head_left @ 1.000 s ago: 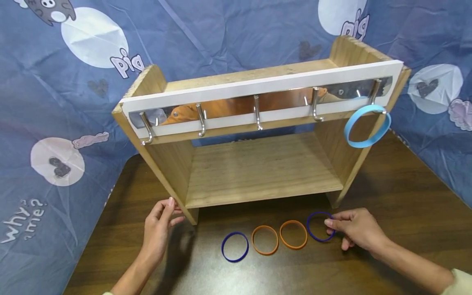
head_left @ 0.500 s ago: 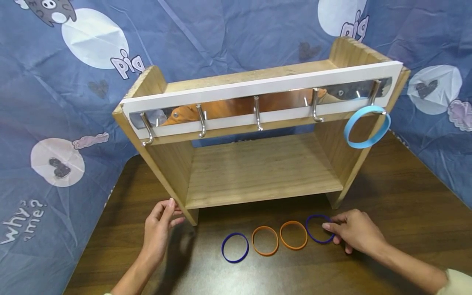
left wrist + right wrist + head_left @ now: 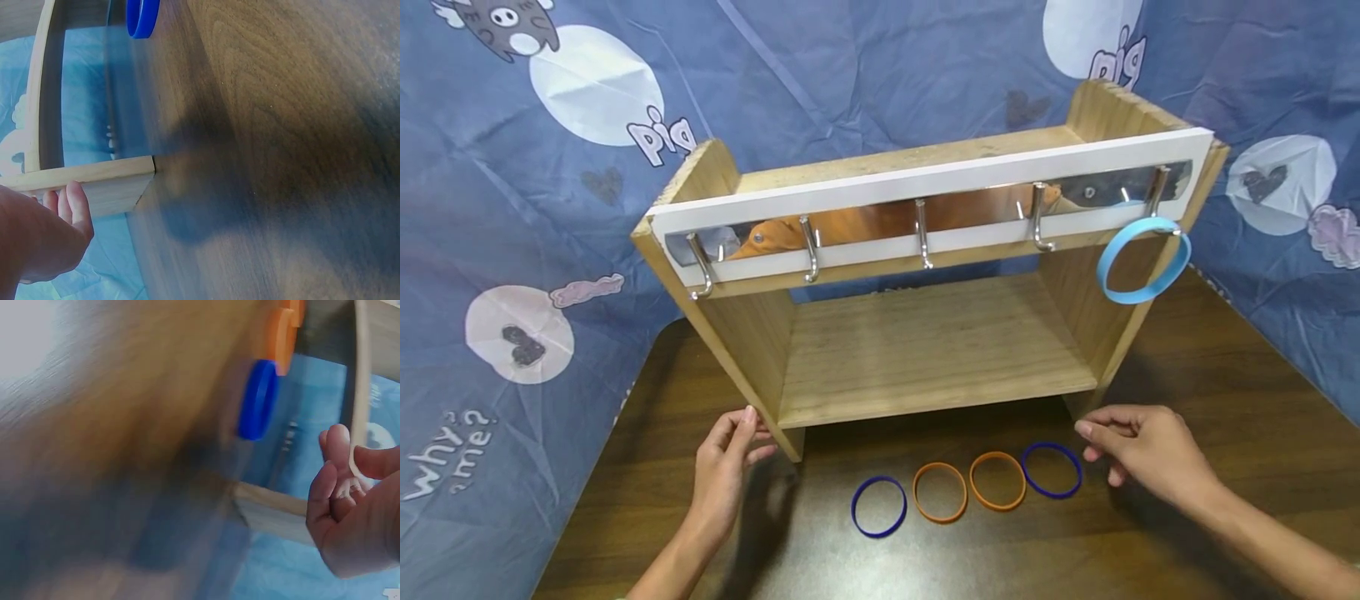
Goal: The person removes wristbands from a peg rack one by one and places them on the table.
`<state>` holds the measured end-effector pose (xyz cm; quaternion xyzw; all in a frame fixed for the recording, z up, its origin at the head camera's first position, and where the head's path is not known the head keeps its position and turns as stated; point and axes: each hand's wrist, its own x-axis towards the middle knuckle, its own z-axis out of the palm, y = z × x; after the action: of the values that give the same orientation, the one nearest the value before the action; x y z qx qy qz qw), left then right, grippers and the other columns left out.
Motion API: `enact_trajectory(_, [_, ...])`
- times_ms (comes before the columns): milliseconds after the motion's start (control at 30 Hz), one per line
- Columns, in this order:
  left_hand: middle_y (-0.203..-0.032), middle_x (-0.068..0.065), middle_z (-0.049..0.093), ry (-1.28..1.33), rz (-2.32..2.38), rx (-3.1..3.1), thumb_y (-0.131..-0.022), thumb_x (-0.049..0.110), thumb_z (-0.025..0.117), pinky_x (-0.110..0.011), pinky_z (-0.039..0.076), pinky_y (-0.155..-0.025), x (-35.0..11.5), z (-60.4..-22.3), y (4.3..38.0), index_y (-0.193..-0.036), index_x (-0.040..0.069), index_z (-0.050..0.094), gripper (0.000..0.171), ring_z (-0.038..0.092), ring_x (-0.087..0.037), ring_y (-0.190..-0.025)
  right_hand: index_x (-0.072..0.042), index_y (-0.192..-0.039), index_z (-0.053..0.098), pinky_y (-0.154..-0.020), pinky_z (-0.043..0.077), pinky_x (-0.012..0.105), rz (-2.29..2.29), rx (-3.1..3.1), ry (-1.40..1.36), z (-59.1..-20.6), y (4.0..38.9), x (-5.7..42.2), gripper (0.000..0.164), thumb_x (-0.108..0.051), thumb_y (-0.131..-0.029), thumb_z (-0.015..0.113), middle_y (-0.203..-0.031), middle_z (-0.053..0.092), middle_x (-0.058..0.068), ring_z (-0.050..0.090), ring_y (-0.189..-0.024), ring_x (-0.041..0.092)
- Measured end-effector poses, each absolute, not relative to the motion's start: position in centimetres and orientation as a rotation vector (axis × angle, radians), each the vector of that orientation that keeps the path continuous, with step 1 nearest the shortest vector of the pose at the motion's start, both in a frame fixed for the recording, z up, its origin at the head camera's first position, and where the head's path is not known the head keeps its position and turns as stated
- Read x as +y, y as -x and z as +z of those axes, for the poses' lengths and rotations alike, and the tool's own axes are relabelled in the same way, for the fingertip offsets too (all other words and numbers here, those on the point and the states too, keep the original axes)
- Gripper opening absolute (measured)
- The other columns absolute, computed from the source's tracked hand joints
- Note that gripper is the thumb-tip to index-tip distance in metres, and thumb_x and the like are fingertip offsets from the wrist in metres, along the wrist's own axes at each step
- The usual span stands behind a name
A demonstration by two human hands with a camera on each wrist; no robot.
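My left hand [image 3: 722,467] touches the lower front of the left side panel of a wooden shelf [image 3: 940,342], its fingers fairly straight in the left wrist view. My right hand [image 3: 1150,450] is beside the foot of the right panel, loosely bent with nothing between thumb and fingers. Just left of it lies a dark blue wristband [image 3: 1051,497], apart from the fingers. Two orange wristbands, one left [image 3: 940,521] and one right [image 3: 997,507], and another dark blue wristband [image 3: 878,535] continue the row. A light blue wristband [image 3: 1138,296] hangs from the rightmost hook.
A white rail [image 3: 925,182] with several metal hooks runs across the shelf's top front. The shelf stands on a dark wooden table [image 3: 985,567]. Blue printed cloth [image 3: 865,67] hangs behind and at both sides.
My right hand has let go of the right dark blue wristband and moved slightly right and up toward the shelf's right foot. My left hand keeps its place at the left panel.
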<state>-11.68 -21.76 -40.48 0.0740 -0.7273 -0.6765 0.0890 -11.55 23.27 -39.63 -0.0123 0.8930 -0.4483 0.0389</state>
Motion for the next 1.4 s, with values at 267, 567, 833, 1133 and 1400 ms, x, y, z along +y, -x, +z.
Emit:
enact_trajectory(267, [-0.102,-0.006,0.057,-0.214,-2.008,-2.163,-0.103,0.029,0.045,-0.028,0.058,-0.082,-21.7,-40.5,11.6,-0.109,-0.006,0.050,0.036,0.061,-0.014,-0.094,0.000,-0.112,0.066,-0.055,0.057,0.032,-1.870,2.542,0.198,-36.2,11.5,22.6,0.028,-0.021,-0.095,0.063,-0.084,0.073,0.006,0.063,-0.052,0.024])
enact_trajectory(567, [-0.102,-0.006,0.057,-0.220,-1.997,-2.169,-0.103,0.029,0.045,-0.028,0.058,-0.082,-21.8,-40.5,11.6,-0.109,-0.006,0.050,0.036,0.061,-0.014,-0.093,0.006,-0.121,0.060,-0.076,0.054,0.021,-2.432,2.132,0.463,-33.3,11.9,22.4,0.026,0.003,-0.096,0.054,-0.102,0.072,0.012,0.061,-0.049,0.023])
enact_trajectory(833, [-0.100,-0.004,0.058,-0.225,-2.006,-2.162,-0.103,0.029,0.046,-0.028,0.058,-0.081,-21.8,-40.5,11.7,-0.107,-0.004,0.050,0.033,0.061,-0.014,-0.093,0.010,-0.129,0.052,-0.067,0.052,0.021,-2.616,1.779,0.555,-31.8,12.5,22.6,0.031,0.004,-0.100,0.044,-0.117,0.067,0.015,0.065,-0.056,0.019])
enact_trajectory(1133, [-0.100,-0.004,0.058,-0.227,-2.007,-2.170,-0.103,0.030,0.046,-0.027,0.058,-0.081,-21.8,-40.5,11.7,-0.107,-0.004,0.050,0.034,0.061,-0.013,-0.093,0.009,-0.127,0.054,-0.058,0.055,0.022,-2.743,1.489,0.618,-30.8,13.2,22.5,0.031,0.004,-0.101,0.039,-0.118,0.065,0.018,0.066,-0.056,0.020])
enact_trajectory(1400, [-0.101,-0.004,0.057,-0.235,-1.997,-2.177,-0.103,0.030,0.045,-0.027,0.057,-0.081,-21.8,-40.5,11.7,-0.107,-0.004,0.050,0.034,0.061,-0.013,-0.093,0.010,-0.120,0.059,-0.053,0.052,0.025,-2.856,1.390,0.539,-30.2,13.4,22.1,0.028,0.003,-0.101,0.040,-0.110,0.067,0.022,0.063,-0.052,0.021])
